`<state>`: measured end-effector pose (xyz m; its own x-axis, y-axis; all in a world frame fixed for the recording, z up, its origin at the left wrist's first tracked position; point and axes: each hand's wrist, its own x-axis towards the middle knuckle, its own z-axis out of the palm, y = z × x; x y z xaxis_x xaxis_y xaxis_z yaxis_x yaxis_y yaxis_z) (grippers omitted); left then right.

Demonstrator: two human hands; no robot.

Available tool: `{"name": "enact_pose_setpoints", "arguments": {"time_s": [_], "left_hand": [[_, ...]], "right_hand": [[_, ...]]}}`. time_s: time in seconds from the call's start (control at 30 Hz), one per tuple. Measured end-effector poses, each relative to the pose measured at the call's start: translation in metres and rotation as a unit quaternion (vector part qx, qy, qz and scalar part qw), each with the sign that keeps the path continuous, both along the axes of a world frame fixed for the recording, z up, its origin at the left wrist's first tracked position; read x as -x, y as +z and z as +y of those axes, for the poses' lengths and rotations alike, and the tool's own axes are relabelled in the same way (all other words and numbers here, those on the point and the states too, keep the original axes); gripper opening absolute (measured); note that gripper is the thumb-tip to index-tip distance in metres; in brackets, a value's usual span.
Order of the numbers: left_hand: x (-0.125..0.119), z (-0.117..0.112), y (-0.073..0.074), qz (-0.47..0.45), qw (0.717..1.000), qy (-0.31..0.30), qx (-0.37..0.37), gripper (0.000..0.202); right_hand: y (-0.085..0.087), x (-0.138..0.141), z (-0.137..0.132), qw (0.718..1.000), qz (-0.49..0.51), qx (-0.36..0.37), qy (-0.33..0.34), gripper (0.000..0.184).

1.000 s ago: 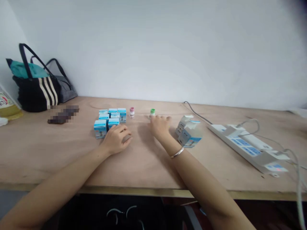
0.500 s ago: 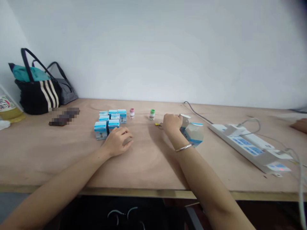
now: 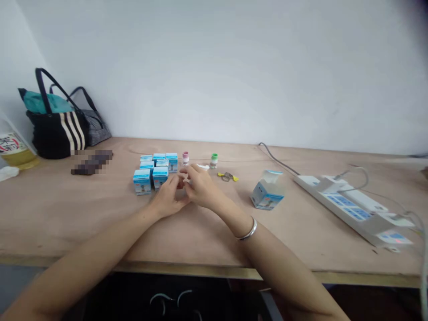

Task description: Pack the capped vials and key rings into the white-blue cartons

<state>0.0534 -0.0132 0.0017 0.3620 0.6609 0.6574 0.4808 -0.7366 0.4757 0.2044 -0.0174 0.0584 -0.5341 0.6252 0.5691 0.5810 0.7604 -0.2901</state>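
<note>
Head view, the only one. Using the open carton [image 3: 267, 195] as landmark, with sides as seen by the wearer.

Shows left hand [image 3: 170, 196] and right hand [image 3: 202, 185] brought together above the desk [image 3: 160, 245], left of the open carton. Grip: fingers bent inward on both hands, seemingly round something small; mostly hidden, so cannot tell what, in which hand, or how firmly. White piece [image 3: 203, 167] just beyond right hand, left of and behind the open carton; cannot tell whether held or lying.

Small blue-and-white boxes [image 3: 142, 183] in a tight group, well left of the open carton, nearest to left hand. Look upright and closed on top.

Progress, by judgement: grouped boxes probably done with; work between the hands apparently mid-way, not yet set down. Not closed: open carton, with flap standing up and no hand on it.

Around: pink-capped bottle [image 3: 185, 158] and green-capped bottle [image 3: 214, 160] upright, left of and behind the open carton, well apart from each other. Yellow-and-grey item [image 3: 228, 177] lying nearer, also left; too small to name. Power strip [image 3: 351, 209] to the right of the open carton.
</note>
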Motion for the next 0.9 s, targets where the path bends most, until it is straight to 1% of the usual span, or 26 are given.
{"name": "enact_pose_setpoints", "arguments": {"time_s": [0.07, 0.17, 0.3, 0.37, 0.43, 0.5, 0.57, 0.6, 0.67, 0.73, 0.77, 0.83, 0.9], "left_hand": [[-0.001, -0.001, -0.001, -0.003, 1.0, -0.005, 0.025, 0.033], [-0.001, -0.002, -0.001, -0.022, 0.999, 0.006, 0.044, 0.027], [-0.001, -0.002, 0.0, -0.033, 0.999, 0.0, 0.024, 0.038], [-0.001, 0.0, -0.001, -0.032, 0.999, 0.0, 0.024, 0.039], [0.0, 0.001, -0.002, -0.032, 0.999, -0.008, 0.022, 0.045], [0.001, 0.001, -0.002, -0.018, 0.999, -0.022, 0.015, 0.053], [0.003, 0.001, -0.001, 0.008, 0.999, -0.028, 0.013, 0.053], [0.004, 0.0, 0.0, 0.015, 1.0, -0.022, 0.013, 0.051], [0.006, -0.001, 0.0, 0.008, 1.0, 0.008, 0.001, 0.05], [0.007, -0.001, -0.001, -0.001, 0.998, 0.049, -0.042, 0.05], [0.007, -0.002, 0.0, 0.011, 0.995, 0.064, -0.075, 0.048], [0.008, -0.002, 0.001, 0.07, 0.985, 0.069, -0.143, 0.043], [0.009, -0.003, 0.004, 0.143, 0.971, 0.058, -0.185, 0.039]], "right_hand": [[0.001, -0.002, -0.001, 0.998, 0.045, 0.011, 0.033, 0.031], [0.0, -0.004, -0.001, 0.991, 0.1, 0.052, 0.072, 0.026], [-0.008, -0.008, 0.006, 0.965, 0.194, 0.135, 0.11, 0.028], [-0.012, -0.011, 0.013, 0.953, 0.246, 0.149, 0.098, 0.03], [-0.016, -0.015, 0.019, 0.952, 0.269, 0.129, 0.062, 0.03], [-0.018, -0.02, 0.023, 0.961, 0.249, 0.114, 0.034, 0.03], [-0.02, -0.025, 0.024, 0.967, 0.216, 0.132, 0.022, 0.027], [-0.021, -0.027, 0.024, 0.967, 0.206, 0.149, 0.019, 0.025], [-0.023, -0.03, 0.024, 0.963, 0.197, 0.182, 0.014, 0.022], [-0.024, -0.032, 0.024, 0.959, 0.191, 0.21, 0.013, 0.022], [-0.024, -0.032, 0.024, 0.957, 0.187, 0.221, 0.013, 0.023], [-0.024, -0.033, 0.024, 0.956, 0.177, 0.234, 0.015, 0.026], [-0.024, -0.034, 0.023, 0.958, 0.164, 0.233, 0.03, 0.027]]}}
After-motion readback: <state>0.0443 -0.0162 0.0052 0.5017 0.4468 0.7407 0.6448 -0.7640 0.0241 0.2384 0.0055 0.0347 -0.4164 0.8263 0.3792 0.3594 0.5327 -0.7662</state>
